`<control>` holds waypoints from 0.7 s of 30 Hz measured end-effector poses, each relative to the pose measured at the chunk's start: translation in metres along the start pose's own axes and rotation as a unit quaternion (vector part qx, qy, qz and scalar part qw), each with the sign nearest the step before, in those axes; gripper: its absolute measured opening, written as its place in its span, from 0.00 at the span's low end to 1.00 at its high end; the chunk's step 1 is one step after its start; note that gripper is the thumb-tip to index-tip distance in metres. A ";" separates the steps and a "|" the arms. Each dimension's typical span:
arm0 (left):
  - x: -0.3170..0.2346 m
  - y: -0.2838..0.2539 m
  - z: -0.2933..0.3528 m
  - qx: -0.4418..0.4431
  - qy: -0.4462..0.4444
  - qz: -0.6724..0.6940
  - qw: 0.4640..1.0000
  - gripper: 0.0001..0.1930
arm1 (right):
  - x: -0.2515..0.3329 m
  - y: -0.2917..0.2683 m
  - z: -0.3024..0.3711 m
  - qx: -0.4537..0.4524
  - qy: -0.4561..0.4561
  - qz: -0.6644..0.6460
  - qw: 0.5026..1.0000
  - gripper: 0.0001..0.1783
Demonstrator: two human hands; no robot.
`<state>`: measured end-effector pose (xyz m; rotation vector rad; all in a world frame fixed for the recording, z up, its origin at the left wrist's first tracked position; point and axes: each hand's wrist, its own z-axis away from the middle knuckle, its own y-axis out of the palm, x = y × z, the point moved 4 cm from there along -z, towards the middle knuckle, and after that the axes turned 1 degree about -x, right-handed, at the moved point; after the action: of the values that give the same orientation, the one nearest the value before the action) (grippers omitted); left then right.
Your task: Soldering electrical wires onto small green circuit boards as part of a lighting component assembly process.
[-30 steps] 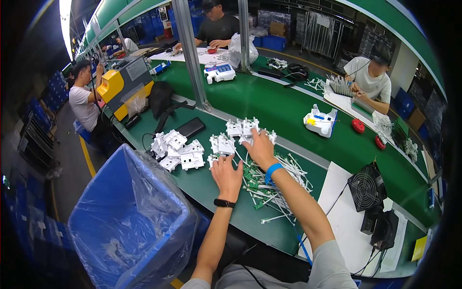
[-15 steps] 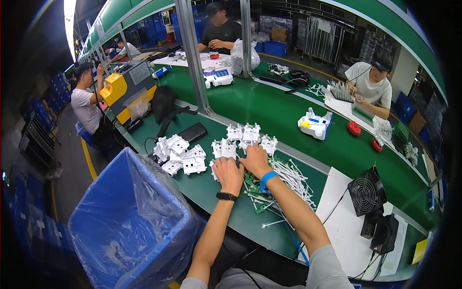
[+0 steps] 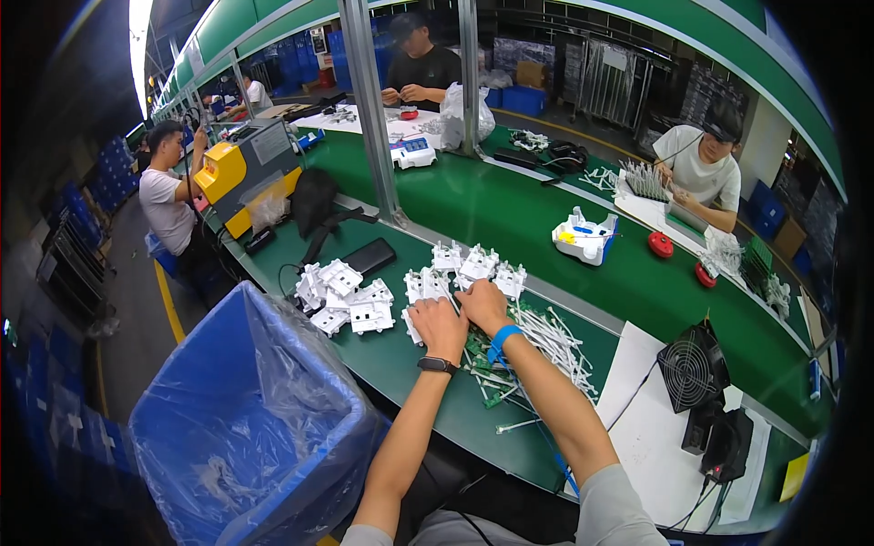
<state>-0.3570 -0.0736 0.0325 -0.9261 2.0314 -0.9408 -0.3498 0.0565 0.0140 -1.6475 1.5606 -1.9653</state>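
Observation:
My left hand (image 3: 440,328), with a dark band on its wrist, is closed at the near edge of a white plastic housing (image 3: 424,286). Beside it, almost touching, my right hand (image 3: 484,307) has bent fingers pressed together; whatever sits between them is hidden. A blue strap (image 3: 504,341) circles the right wrist. More white plastic housings (image 3: 477,263) lie just beyond both hands. Under and beside my right forearm spreads a heap of white cable leads (image 3: 552,340) with small green circuit boards (image 3: 492,389).
A second pile of white housings (image 3: 350,296) lies left, near a black power bank (image 3: 370,257). A blue bin (image 3: 339,428) lined with plastic stands at the bench's left edge. A black fan (image 3: 694,364) stands right. Beyond the metal rail, a green conveyor (image 3: 492,205) carries a white-blue unit (image 3: 584,237).
Both hands stay close together over the housings, with small shifts of the fingers. The white-blue unit and red round pieces have moved slightly left along the conveyor side.

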 end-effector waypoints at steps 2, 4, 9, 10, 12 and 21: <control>-0.002 0.000 -0.002 0.022 0.016 -0.020 0.999 0.15 | -0.002 0.002 -0.003 -0.021 0.005 0.004 1.000 0.16; -0.003 -0.001 -0.002 0.013 0.025 -0.030 0.999 0.14 | -0.007 0.003 -0.009 -0.042 0.012 0.009 0.999 0.15; 0.000 0.001 -0.003 0.002 0.032 -0.050 0.998 0.10 | -0.018 -0.022 -0.024 -0.112 -0.080 -0.084 0.987 0.08; 0.002 0.001 -0.003 0.008 0.027 -0.050 0.998 0.10 | -0.019 -0.029 -0.028 -0.096 -0.081 -0.059 0.990 0.08; 0.002 -0.001 -0.003 0.014 0.025 -0.047 0.998 0.09 | -0.026 -0.043 -0.036 -0.071 -0.093 -0.057 0.991 0.07; -0.006 0.004 -0.005 0.036 0.044 -0.107 0.993 0.07 | -0.051 -0.069 -0.016 -0.034 -0.054 0.082 0.995 0.07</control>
<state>-0.3595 -0.0651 0.0337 -1.0955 1.9833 -1.1821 -0.3091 0.1311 0.0355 -1.5653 1.6802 -1.7315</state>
